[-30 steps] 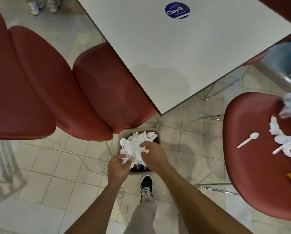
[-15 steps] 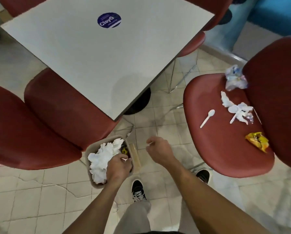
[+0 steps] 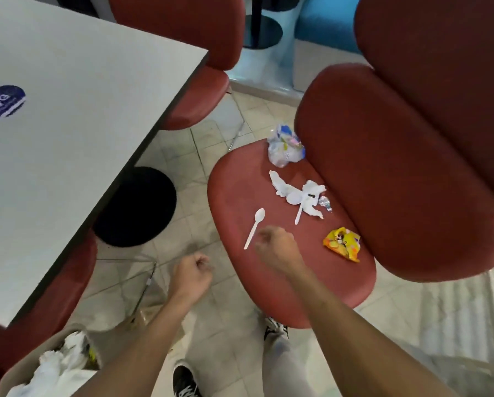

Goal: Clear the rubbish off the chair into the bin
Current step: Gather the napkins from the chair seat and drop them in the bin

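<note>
Right hand (image 3: 274, 247) over chair seat (image 3: 240, 196), beside white spoon (image 3: 255, 227), grip curled, empty. Left hand (image 3: 193, 272) fisted, empty. Bin (image 3: 25, 365) lower left.

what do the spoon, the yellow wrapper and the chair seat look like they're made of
Spoon: probably white plastic, thin, uniform and smooth.
Yellow wrapper: looks like glossy printed plastic or foil film, sharply crumpled with bright highlights.
Chair seat: dark red moulded shell, likely plastic with a dull sheen; no seams show, but the blur leaves it open.
</note>
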